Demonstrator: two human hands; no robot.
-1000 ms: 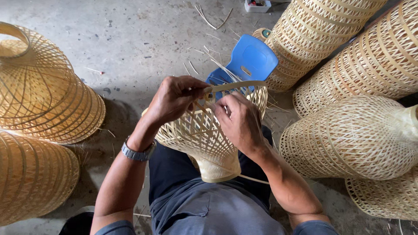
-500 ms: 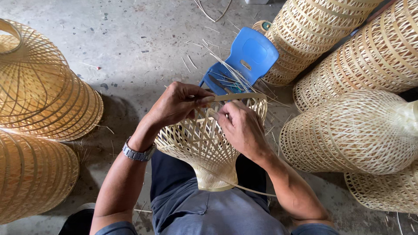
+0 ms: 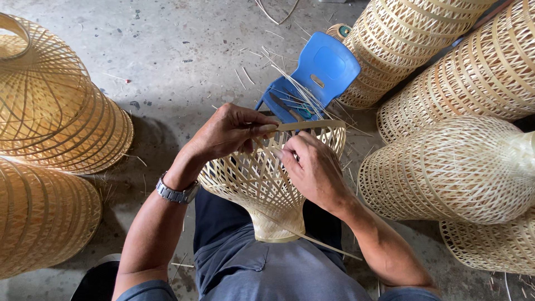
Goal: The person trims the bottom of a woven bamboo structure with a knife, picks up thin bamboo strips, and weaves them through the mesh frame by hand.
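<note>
Woven bamboo shade (image 3: 262, 184), held in lap, rim outward.

Darker woven shades (image 3: 50, 117) stood left. Left hand (image 3: 231, 132) pinched a flat bamboo strip (image 3: 309, 125) at the rim; right hand (image 3: 315, 167) gripped the lattice just beside. Blue stool (image 3: 323, 72) beyond held loose slivers; pale shades (image 3: 446, 167) crowded right.

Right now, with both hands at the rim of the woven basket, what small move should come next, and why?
Probably the left hand should press the flat strip down along the rim while the right hand steadies the basket. The strip lies across the open rim, pinched at one end in the left grip, and its far end looks loose.
</note>
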